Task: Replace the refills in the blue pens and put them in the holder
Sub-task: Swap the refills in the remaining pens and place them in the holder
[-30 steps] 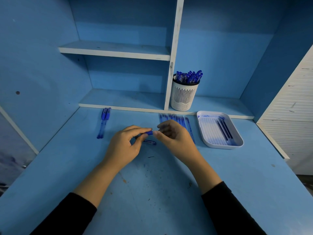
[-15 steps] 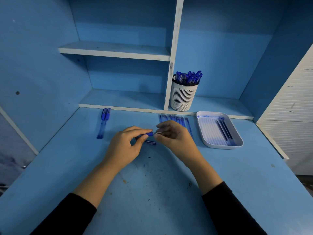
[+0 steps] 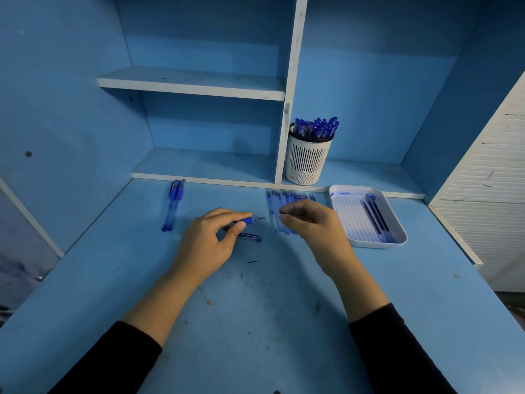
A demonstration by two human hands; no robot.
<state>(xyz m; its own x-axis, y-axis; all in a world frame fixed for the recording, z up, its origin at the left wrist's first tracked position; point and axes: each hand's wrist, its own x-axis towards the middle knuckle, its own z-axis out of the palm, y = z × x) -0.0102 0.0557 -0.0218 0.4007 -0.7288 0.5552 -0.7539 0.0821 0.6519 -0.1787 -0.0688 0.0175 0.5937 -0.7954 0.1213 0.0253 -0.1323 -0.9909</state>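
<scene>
Now that your hands have come apart, the joint is broken. A second ago your right hand sat on the nose of the blue plastic pen; now it's off to the right, near it but clear.

- Your left hand grips the pen by its dark-blue grip section, over the middle of the blue desk top. A thin point pokes out toward the right.
- Your right hand pinches a thin pale sliver between thumb and fingertips, aimed back at the pen. It's too small to tell whether it's the nose cone or a refill tip.
- My read: the pen is open and you're mid-swap; it isn't closed up yet.

Nothing else has moved:
- A short translucent blue piece lies on the desk just under your left fingers, probably the cap.
- A row of thin clear-and-blue sticks lies toward the back edge, partly behind your right hand. They're likely fresh refills.
- A white rectangular plastic tray sits near the back right corner with a few dark thin sticks in it.
- Two more translucent blue pens lie side by side near the back left.
- A white slotted round holder stands on the low shelf behind the back edge, packed with capped blue pens.

I judge most pens done; this one and the left pair remain. The next step needs a straight feed into the barrel. If dropped, the small part could roll.
</scene>
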